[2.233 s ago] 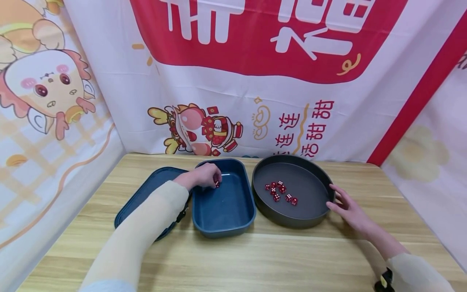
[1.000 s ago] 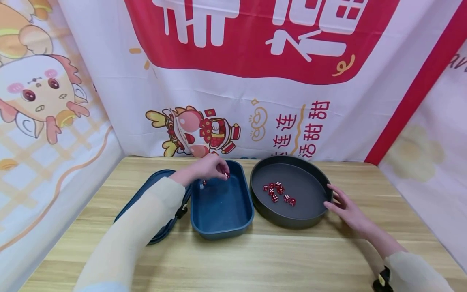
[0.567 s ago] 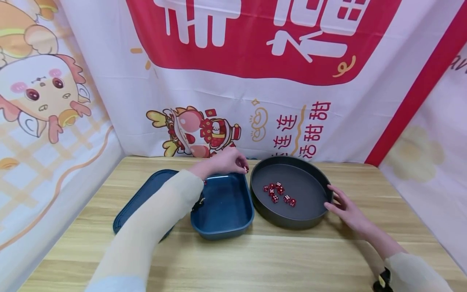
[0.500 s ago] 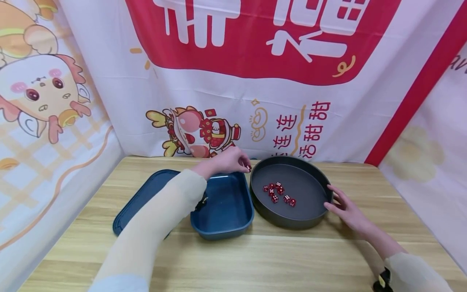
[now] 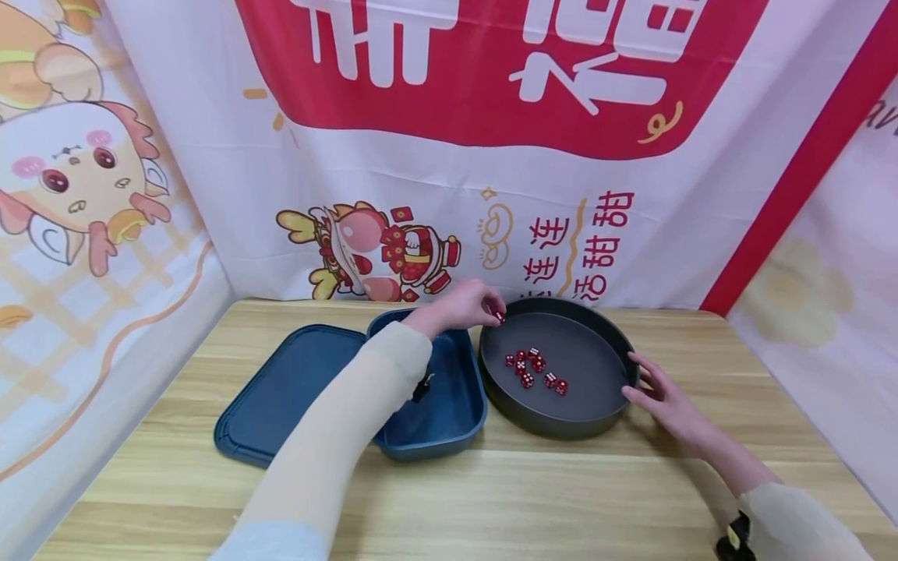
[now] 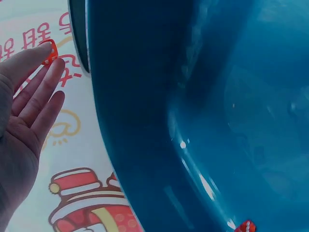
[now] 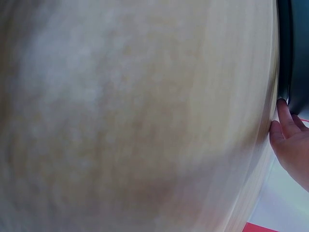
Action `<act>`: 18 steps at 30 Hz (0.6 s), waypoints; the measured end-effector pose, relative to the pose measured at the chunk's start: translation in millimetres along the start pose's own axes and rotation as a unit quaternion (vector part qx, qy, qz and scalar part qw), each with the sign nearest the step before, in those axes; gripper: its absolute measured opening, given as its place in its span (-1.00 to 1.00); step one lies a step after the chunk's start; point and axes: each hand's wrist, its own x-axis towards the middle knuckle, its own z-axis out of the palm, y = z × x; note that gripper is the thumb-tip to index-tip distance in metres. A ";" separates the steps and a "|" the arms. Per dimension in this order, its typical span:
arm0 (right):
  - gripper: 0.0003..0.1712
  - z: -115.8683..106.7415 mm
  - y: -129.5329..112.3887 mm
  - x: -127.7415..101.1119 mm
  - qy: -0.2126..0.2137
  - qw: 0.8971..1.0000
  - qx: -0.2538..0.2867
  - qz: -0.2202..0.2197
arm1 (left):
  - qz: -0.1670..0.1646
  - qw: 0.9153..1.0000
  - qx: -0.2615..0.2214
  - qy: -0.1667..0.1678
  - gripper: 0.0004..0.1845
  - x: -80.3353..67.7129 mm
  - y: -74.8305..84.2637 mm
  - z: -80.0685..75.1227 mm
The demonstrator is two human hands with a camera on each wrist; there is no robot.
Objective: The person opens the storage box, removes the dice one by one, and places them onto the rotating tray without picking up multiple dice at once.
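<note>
- A left hand [image 5: 468,305] pinches one red die [image 5: 500,317] in its fingertips, poised over the black round tray's [image 5: 606,411] near-left rim.
- The right hand [image 5: 665,399], fingers relaxed straight, steadies the tray's outer wall.
- Best practice: lower it close beside the clustered dice [image 5: 536,368] before letting go, so it cannot bounce out.

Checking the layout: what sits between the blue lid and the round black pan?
The blue tub, in the head view, between lid and pan.

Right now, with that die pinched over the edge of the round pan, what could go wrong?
The left hand pinches the red die right above the black round pan's near rim, so a drop might bounce into the blue box. Released high, it might scatter the dice cluster. The right hand only rests against the pan's side.
</note>
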 end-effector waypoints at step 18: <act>-0.22 -2.1 0.9 1.1 -0.001 1.000 0.011 0.000 | -0.042 0.998 0.003 -0.055 -0.89 23.6 12.8 37.3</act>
